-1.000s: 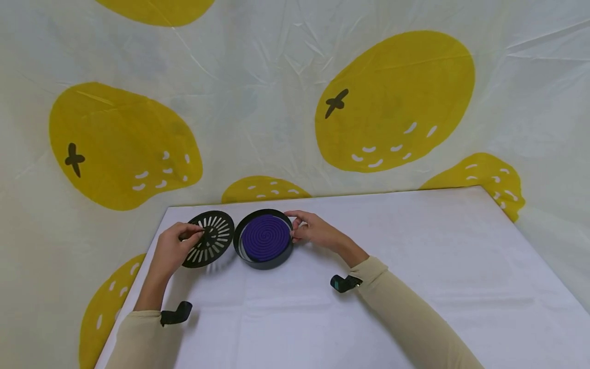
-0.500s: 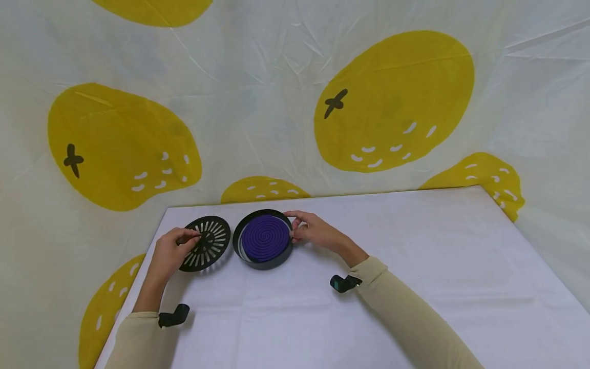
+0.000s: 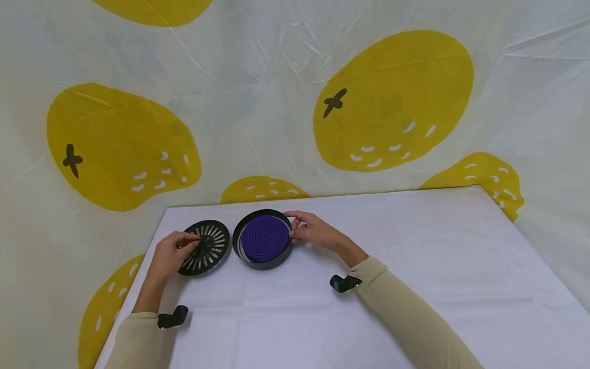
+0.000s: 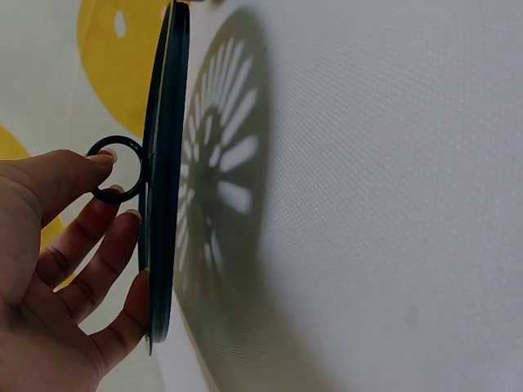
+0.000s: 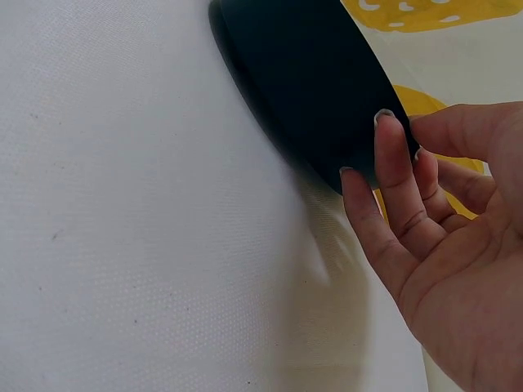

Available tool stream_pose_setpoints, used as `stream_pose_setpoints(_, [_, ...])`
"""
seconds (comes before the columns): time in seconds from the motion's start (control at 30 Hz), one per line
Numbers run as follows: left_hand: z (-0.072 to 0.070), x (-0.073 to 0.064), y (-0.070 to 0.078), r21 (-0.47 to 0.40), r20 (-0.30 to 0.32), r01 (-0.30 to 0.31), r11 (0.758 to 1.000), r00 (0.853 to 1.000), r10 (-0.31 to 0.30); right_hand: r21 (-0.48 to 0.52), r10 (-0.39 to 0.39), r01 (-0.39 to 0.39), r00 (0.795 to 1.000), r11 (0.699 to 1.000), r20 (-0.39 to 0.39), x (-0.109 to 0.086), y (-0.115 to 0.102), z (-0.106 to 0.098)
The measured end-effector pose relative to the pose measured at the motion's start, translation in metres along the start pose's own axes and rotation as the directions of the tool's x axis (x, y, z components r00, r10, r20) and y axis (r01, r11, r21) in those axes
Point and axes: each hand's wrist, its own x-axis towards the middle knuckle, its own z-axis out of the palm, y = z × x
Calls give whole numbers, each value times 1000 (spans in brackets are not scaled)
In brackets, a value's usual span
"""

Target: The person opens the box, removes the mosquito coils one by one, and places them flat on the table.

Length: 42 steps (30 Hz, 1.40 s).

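In the head view my left hand (image 3: 170, 256) pinches the ring on top of a black round slotted lid (image 3: 213, 245). The left wrist view shows the ring (image 4: 119, 140) between thumb and fingers, the lid (image 4: 167, 188) edge-on, its slotted shadow falling on the table beside it. To the right of the lid, a round black mosquito coil tin (image 3: 264, 265) stands uncovered on the table. Inside it lies a purple spiral mosquito coil (image 3: 265, 237). My right hand (image 3: 318, 230) holds the tin's right side, its fingertips against the dark wall (image 5: 302, 82) in the right wrist view.
A white cloth covers the table (image 3: 392, 256), whose back edge runs just behind the tin and lid. Behind it hangs a pale curtain (image 3: 258, 102) printed with large yellow fruit shapes. The table's left edge is close to my left forearm.
My left hand has brought the lid slightly left and lower, opening a small gap between lid and tin. The right hand, the tin and the coil have stayed in place.
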Motion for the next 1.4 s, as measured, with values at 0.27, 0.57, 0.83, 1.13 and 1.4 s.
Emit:
stream_pose_setpoints(0.27, [1,1,-4,13,58,-15,1000,998,14,13,4,-4,1000,1000,4,1,2,0])
stream_pose_setpoints(0.57, [1,2,-5,15,83,-21,1000,996,20,7,4,-4,1000,1000,3,2,1,0])
stream_pose_setpoints(0.83, [1,2,-2,11,121,10,1000,993,-11,-1,11,-11,1000,1000,8,1,1,0])
stream_pose_setpoints(1.13, [-1,3,16,10,93,4,1000,996,-5,16,6,-6,1000,1000,11,0,0,0])
stream_pose_setpoints(1.4, [1,4,35,-9,63,-37,999,997,38,23,-1,0,1000,1000,21,0,1,0])
